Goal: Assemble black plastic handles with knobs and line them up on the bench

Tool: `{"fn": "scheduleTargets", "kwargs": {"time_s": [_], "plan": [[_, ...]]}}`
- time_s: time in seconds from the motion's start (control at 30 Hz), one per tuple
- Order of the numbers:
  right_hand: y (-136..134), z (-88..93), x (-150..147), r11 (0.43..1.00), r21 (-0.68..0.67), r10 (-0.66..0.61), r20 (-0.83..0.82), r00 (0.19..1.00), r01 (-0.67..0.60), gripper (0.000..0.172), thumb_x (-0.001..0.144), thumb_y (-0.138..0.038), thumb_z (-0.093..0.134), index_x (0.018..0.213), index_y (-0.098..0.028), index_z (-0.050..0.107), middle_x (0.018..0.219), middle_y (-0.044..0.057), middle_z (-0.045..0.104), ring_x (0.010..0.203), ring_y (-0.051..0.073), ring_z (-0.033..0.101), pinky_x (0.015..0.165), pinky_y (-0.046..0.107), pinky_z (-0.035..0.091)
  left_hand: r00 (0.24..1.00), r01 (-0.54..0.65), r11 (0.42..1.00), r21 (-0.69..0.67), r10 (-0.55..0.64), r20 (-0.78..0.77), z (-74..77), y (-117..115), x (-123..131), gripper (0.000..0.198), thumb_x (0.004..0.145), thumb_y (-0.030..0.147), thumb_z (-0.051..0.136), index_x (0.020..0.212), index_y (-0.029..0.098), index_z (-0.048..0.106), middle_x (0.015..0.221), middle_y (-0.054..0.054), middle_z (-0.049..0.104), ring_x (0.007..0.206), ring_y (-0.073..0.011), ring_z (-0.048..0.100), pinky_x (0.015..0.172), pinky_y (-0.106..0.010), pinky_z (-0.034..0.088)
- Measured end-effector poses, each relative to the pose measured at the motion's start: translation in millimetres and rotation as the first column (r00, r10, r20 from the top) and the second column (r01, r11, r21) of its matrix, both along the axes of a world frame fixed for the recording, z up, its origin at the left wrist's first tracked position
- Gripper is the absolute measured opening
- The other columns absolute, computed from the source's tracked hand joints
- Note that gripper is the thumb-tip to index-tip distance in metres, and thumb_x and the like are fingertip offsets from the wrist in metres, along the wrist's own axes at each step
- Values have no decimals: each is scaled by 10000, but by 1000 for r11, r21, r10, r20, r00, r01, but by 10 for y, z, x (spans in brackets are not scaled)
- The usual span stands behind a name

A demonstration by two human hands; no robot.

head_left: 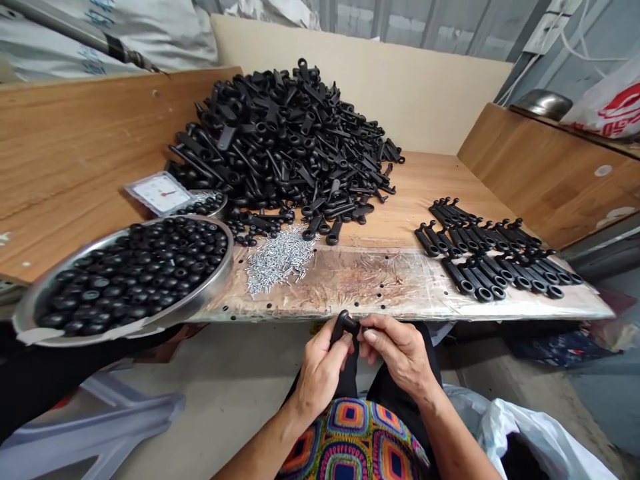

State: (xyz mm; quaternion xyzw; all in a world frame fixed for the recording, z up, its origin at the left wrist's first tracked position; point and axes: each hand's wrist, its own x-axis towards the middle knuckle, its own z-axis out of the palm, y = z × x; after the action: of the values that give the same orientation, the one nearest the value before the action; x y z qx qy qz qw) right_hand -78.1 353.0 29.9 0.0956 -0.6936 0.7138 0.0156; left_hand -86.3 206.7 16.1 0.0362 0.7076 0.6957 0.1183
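Observation:
Just in front of the table's near edge, my left hand (319,370) is closed around a black crank handle (342,324), whose rounded end points up. My right hand (400,353) pinches at the side of that handle, thumb against fingers; whatever small piece lies between the fingertips is hidden. A scatter of small silver pins (280,259) lies on the table ahead and to the left. Left of the pins stands a metal basin (227,267) full of round black knobs (145,273). Several finished-looking rows of black crank handles (483,280) rest at the right.
Behind the pins rises a big heap of black crank handles (280,140). A small bowl (220,208) and a white dial scale (161,193) sit behind the basin. Wooden boards (90,140) wall the table. Below are a plastic stool (115,420) and a white bag (545,433).

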Motion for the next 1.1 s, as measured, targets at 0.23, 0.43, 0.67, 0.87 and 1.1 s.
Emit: {"fn": "scheduleTargets", "kwargs": {"time_s": [0.23, 0.43, 0.67, 0.87, 1.1], "plan": [[-192, -97, -85, 906, -422, 87, 251, 964, 28, 145, 843, -316, 567, 858, -180, 520, 634, 6, 619, 415, 110, 558, 328, 168, 426, 978, -94, 980, -178, 58, -198, -34, -43, -9, 170, 870, 269, 438, 935, 200, 579, 793, 7, 612, 738, -131, 561, 697, -216, 424], [-322, -112, -107, 828, -555, 111, 292, 950, 74, 161, 846, -313, 559, 918, -170, 543, 614, 5, 608, 410, 105, 557, 326, 156, 426, 908, -173, 942, -289, 39, -417, -70, -46, -13, 293, 862, 149, 375, 1105, 208, 527, 1000, -31, 643, 881, -138, 602, 764, -221, 460], [-323, -125, -113, 823, -562, 123, 313, 942, 79, 203, 825, -326, 592, 910, -142, 592, 640, 30, 624, 421, 114, 565, 325, 171, 441, 819, -322, 857, -402, 39, -572, -138, -45, -42, 292, 894, 193, 366, 1150, 138, 496, 965, -86, 666, 839, -162, 642, 751, -248, 510], [-289, -89, -91, 848, -525, 120, 318, 940, 70, 219, 790, -309, 637, 915, -131, 621, 693, 60, 648, 508, 143, 618, 388, 193, 495, 650, -475, 770, -426, -20, -760, -257, -54, -55, 356, 877, 151, 385, 1228, 101, 424, 1043, -140, 643, 921, -198, 636, 801, -274, 513], [-285, -119, -77, 886, -453, 52, 320, 946, 104, 214, 782, -306, 640, 890, -121, 641, 633, 43, 636, 425, 117, 571, 369, 194, 477, 600, -530, 703, -474, -84, -795, -280, -28, -53, 415, 884, 154, 355, 1293, 84, 339, 998, -151, 651, 868, -205, 651, 723, -263, 526]]}}
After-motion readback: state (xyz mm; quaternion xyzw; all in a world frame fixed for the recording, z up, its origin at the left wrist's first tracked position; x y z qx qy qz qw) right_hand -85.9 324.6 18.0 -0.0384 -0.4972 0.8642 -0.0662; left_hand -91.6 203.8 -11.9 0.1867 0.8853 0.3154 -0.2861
